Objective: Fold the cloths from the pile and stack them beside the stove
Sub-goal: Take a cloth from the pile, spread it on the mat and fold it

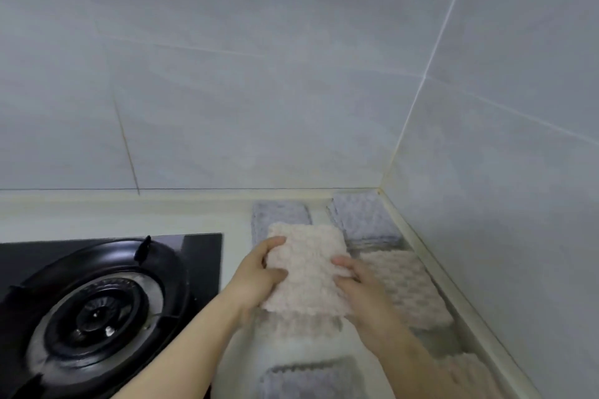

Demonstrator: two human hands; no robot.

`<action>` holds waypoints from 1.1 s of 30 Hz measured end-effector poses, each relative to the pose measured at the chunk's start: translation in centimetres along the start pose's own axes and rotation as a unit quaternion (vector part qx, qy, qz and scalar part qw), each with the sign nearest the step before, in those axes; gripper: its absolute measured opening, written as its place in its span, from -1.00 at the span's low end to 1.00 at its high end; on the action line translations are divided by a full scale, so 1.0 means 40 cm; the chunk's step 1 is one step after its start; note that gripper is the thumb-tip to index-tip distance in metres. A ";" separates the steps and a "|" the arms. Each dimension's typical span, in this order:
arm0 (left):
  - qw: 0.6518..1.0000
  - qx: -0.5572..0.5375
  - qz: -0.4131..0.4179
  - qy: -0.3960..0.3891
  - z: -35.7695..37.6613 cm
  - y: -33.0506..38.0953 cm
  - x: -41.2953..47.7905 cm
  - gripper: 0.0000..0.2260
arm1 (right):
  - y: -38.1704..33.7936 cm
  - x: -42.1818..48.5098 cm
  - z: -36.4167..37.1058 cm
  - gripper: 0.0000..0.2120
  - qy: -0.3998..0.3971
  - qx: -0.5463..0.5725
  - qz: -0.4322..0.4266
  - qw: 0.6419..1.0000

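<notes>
Head view: two bare forearms reach in from the bottom edge over a pale counter (233,220), between a stove and the side wall.
Nearest grey cloth (311,377): lies flat on the counter at the bottom edge, partly cut off by the frame.
Corner pink cloth (466,372): lies at lower right against the counter's raised edge, partly hidden by the right forearm.
Left hand (259,275): grips the left edge of the folded pink cloth, thumb on top and fingers curled round the edge.
Right hand (363,288): grips the same cloth's right edge, fingertips curled over the top surface.
Folded pink cloth (308,269): a thick, bumpy rectangle held between both hands to the right of the stove; whether it touches what lies under it cannot be told.
Lower pink cloth (298,324): lies under the held one, its near edge showing.
Right pink cloth (405,288): lies flat just beside the right hand, along the side wall.
Stove (97,301): black glass top with a round burner and black pan support, left of the cloths.
Far grey cloth (278,214): lies behind the held cloth, partly covered by it.
Grey stack (366,220): several folded layers in the back corner.
Tiled walls (291,74): pale grey, meeting at the right.
</notes>
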State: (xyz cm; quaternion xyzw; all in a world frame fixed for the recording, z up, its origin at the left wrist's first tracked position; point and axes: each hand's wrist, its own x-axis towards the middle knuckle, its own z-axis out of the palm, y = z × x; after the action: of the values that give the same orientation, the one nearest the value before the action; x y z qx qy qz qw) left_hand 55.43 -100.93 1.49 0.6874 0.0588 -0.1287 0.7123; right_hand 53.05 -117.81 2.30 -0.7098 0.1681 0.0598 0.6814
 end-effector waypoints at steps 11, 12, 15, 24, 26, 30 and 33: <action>0.991 0.020 0.012 0.132 -0.035 0.056 0.258 -0.59 | -0.081 0.335 0.055 -0.74 -0.123 -0.036 -0.033 0.991; 0.991 0.028 0.010 0.133 -0.042 0.054 0.282 -0.59 | -0.077 0.361 0.063 -0.74 -0.124 -0.036 -0.026 0.991; 0.990 0.042 -0.007 0.134 -0.061 0.031 0.343 -0.59 | -0.060 0.424 0.078 -0.73 -0.128 -0.059 -0.011 0.990; 0.899 0.363 -0.002 0.246 -0.049 -0.026 0.415 -0.64 | -0.040 0.502 0.108 -0.67 -0.024 -0.303 -0.193 0.933; 0.826 0.509 0.083 0.227 -0.028 -0.042 0.415 -0.52 | -0.041 0.510 0.128 -0.59 -0.047 -0.414 -0.247 0.875; 0.803 0.581 0.020 0.132 -0.019 -0.093 0.443 -0.53 | -0.006 0.537 0.159 -0.51 -0.129 -0.546 -0.206 0.802; 0.786 0.601 -0.011 0.144 -0.013 -0.110 0.449 -0.54 | 0.011 0.558 0.164 -0.50 -0.143 -0.560 -0.177 0.797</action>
State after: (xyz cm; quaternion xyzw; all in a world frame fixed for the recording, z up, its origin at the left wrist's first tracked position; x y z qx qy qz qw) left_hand 71.58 -102.34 -7.46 0.9865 0.0789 -0.0447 0.1365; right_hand 74.77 -114.84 -5.56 -0.9683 -0.1226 0.1229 0.1798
